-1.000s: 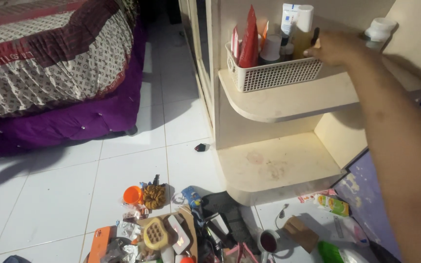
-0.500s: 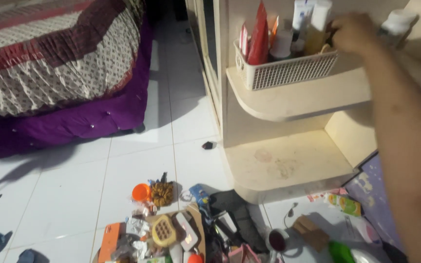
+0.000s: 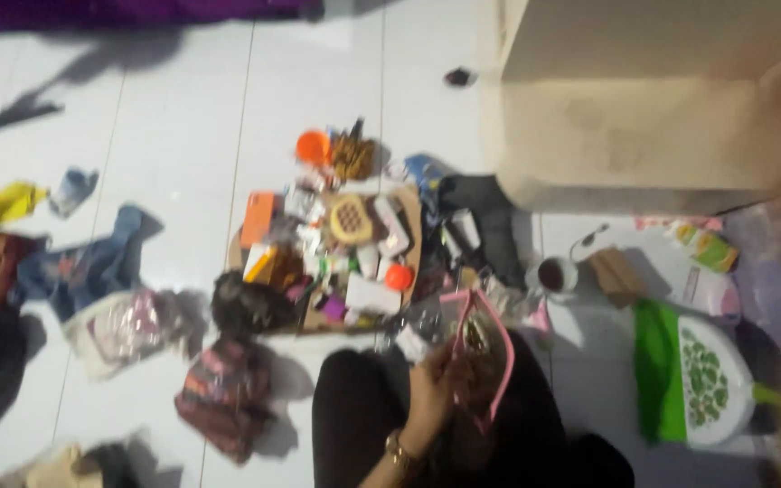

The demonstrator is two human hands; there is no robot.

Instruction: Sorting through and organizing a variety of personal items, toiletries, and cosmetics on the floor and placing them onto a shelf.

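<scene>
Pink-rimmed open pouch (image 3: 485, 361) sits pinched at its rim in the left hand (image 3: 431, 384), above the lap; beyond the hand, a cluttered flat cardboard sheet (image 3: 406, 212). Right hand's state: cannot tell.

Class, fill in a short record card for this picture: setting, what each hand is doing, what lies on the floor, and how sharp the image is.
Setting: white tiled floor beside a cream shelf unit.
Left hand: left hand, a bracelet at its wrist, in a grip on a pink pouch held over the lap.
Right hand: only a blurred arm at the right edge; the hand itself is not in view.
Floor items: orange cup, flat cardboard heaped with small items, mug, green and white lid.
Sharpness: motion-blurred; small items unclear.
</scene>
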